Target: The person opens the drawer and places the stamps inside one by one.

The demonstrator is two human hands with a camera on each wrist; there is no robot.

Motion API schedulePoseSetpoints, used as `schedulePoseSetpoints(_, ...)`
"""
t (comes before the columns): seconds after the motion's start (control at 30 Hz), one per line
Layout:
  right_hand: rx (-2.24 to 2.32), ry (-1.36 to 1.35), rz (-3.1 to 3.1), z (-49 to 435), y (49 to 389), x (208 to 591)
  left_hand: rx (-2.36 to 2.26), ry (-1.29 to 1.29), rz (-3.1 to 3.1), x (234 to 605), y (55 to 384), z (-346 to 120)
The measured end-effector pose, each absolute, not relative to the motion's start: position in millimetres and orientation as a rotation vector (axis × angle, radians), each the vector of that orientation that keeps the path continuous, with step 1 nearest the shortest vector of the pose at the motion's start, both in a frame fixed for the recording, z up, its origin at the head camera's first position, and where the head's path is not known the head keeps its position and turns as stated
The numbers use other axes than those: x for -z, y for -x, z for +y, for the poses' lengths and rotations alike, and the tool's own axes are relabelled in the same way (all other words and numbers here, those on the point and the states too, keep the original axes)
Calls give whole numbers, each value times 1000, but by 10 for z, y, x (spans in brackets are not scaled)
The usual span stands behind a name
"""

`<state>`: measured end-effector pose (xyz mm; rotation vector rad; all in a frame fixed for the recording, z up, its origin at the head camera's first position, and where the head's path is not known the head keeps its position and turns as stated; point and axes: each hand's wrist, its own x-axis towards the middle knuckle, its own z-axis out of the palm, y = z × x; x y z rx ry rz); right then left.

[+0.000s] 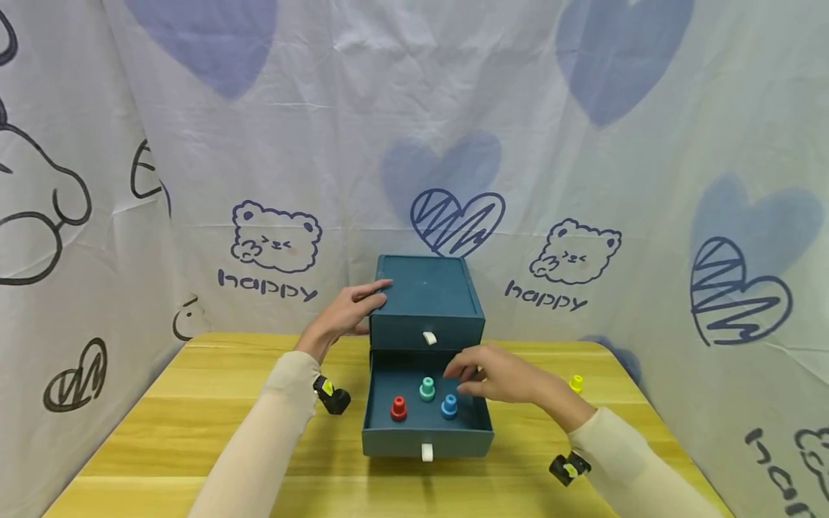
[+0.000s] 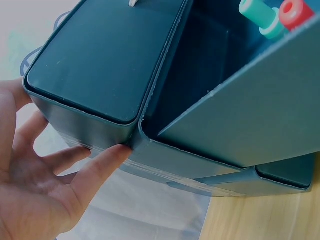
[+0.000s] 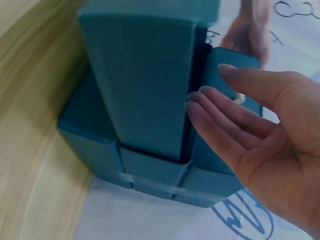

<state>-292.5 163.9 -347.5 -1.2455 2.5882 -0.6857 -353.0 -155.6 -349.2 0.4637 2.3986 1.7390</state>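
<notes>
A dark teal drawer cabinet (image 1: 424, 286) stands on the table, with a drawer (image 1: 414, 442) pulled out below its top one. Inside the drawer, a red stepped peg (image 1: 399, 409), a mint green peg (image 1: 427, 389) and a blue peg (image 1: 450, 406) stand upright. My left hand (image 1: 350, 311) rests against the cabinet's upper left side, its spread fingers (image 2: 102, 167) touching the side wall in the left wrist view. Over the drawer's right side is my right hand (image 1: 495, 373), fingers loosely bent and nothing between them. From the right wrist, the drawer wall hides the pegs.
A yellow peg (image 1: 576, 383) stands on the wooden table (image 1: 194, 410), right of the cabinet. White pull tabs (image 1: 427, 452) stick out from the drawer fronts. Behind the table hangs a printed white cloth (image 1: 363, 108). A shut lower drawer (image 2: 287, 170) shows under the extended one.
</notes>
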Motion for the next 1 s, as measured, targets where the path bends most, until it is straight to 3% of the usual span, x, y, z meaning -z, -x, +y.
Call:
schedulePoseSetpoints(0.6, 927, 1172, 2625, 1629, 2322, 3434, -1737, -452, 2404, 3512, 3542, -1551)
schedulePoseSetpoints(1.0, 950, 1128, 2515, 1578, 2093, 3540, -1750, -435, 2390, 3518, 3547, -1558)
